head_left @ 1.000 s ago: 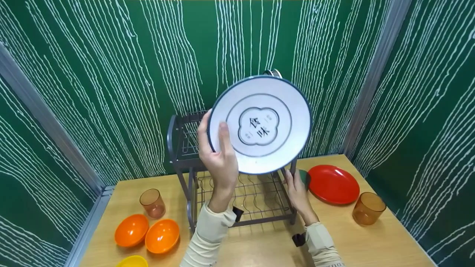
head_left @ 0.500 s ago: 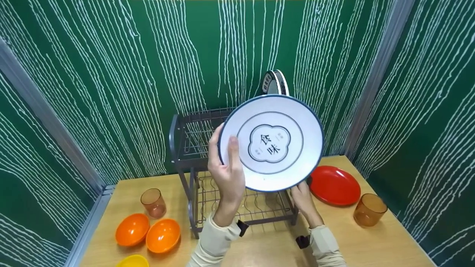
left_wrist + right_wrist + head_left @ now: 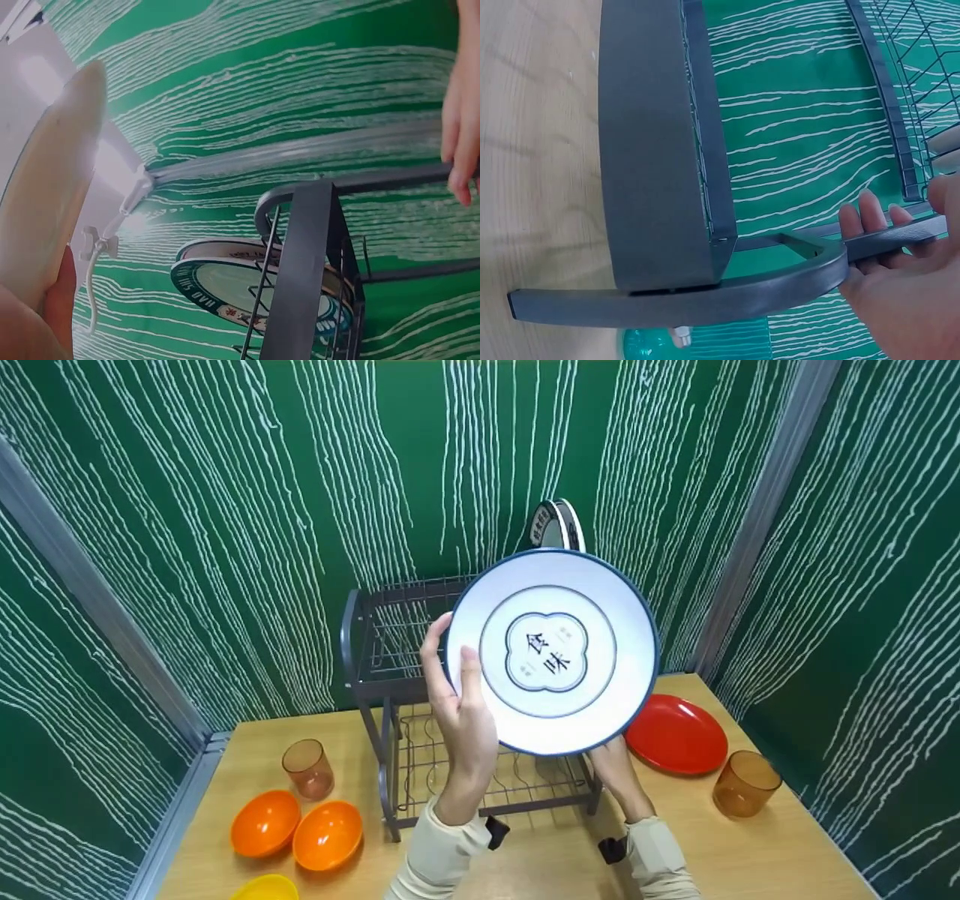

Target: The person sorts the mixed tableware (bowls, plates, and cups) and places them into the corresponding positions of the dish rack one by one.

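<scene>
My left hand (image 3: 466, 727) pinches a white plate (image 3: 547, 656) with a dark blue rim, its thumb on the face and its fingers behind the left edge. The plate stands tilted up before the upper right of a dark metal dish rack (image 3: 384, 687), its printed face toward me. My right hand (image 3: 900, 277) has its fingers curled round the rack's side post (image 3: 795, 289); the plate partly hides this hand in the head view. Upright patterned plates (image 3: 225, 289) stand in the upper tier, mostly hidden behind the held plate in the head view.
A red plate (image 3: 679, 735) and an amber cup (image 3: 746, 784) lie right of the rack on the wooden table (image 3: 757, 855). To its left are another amber cup (image 3: 308, 771), two orange bowls (image 3: 328, 836) and a yellow bowl (image 3: 266, 889). Green walls stand behind.
The held plate and my left hand have moved down and to the right, mostly in the first half second. Plates at the back of the rack show more above it.
</scene>
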`<state>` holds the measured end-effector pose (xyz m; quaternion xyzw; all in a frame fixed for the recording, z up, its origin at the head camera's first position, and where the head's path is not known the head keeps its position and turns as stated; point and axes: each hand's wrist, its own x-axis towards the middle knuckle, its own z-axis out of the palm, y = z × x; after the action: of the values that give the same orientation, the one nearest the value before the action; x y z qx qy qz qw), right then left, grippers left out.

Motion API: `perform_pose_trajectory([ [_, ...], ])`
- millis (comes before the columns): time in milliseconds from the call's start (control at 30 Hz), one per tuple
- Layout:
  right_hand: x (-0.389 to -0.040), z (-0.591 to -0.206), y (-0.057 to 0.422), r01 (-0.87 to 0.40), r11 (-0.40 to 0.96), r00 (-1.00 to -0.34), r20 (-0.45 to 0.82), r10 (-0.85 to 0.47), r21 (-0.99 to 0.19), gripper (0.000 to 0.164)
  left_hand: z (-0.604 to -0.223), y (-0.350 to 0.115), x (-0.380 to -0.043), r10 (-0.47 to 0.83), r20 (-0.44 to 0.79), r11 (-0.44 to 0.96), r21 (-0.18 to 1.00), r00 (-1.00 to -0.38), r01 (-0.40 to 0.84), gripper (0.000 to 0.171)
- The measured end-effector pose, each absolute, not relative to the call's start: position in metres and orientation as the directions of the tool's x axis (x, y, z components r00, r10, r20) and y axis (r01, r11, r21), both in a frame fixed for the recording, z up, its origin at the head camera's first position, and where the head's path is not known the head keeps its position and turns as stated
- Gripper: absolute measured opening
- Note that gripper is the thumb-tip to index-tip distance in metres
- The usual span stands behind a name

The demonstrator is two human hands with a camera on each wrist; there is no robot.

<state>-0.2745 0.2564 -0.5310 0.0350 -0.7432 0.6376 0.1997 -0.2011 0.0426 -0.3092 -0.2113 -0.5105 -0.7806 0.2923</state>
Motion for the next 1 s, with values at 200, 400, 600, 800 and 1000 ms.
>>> perform_pose_trajectory([
  [200, -0.274, -0.534, 0.258, -0.302, 0.179, -0.922, 0.335, 0.195, -0.936, 0.04, -0.306, 0.044, -0.201, -0.213, 0.608, -0.342, 0.687, -0.765, 0.641, 0.041],
  [400, -0.278, -0.532, 0.259, -0.275, 0.219, -0.922, 0.322, 0.215, -0.936, 0.036, -0.299, 0.049, -0.206, -0.235, 0.578, -0.359, 0.695, -0.781, 0.623, 0.043],
  [600, -0.283, -0.532, 0.261, -0.333, 0.267, -0.91, 0.383, 0.16, -0.904, 0.044, -0.286, 0.048, -0.218, -0.294, 0.595, -0.307, 0.682, -0.748, 0.663, 0.031],
  [800, -0.285, -0.534, 0.26, -0.357, 0.237, -0.902, 0.4, 0.163, -0.903, 0.032, -0.278, 0.039, -0.247, -0.26, 0.722, -0.252, 0.59, -0.641, 0.767, 0.026],
  [1000, -0.284, -0.537, 0.259, -0.338, 0.252, -0.905, 0.387, 0.178, -0.907, 0.033, -0.278, 0.03, -0.286, -0.144, 0.888, -0.139, 0.418, -0.436, 0.898, 0.026],
])
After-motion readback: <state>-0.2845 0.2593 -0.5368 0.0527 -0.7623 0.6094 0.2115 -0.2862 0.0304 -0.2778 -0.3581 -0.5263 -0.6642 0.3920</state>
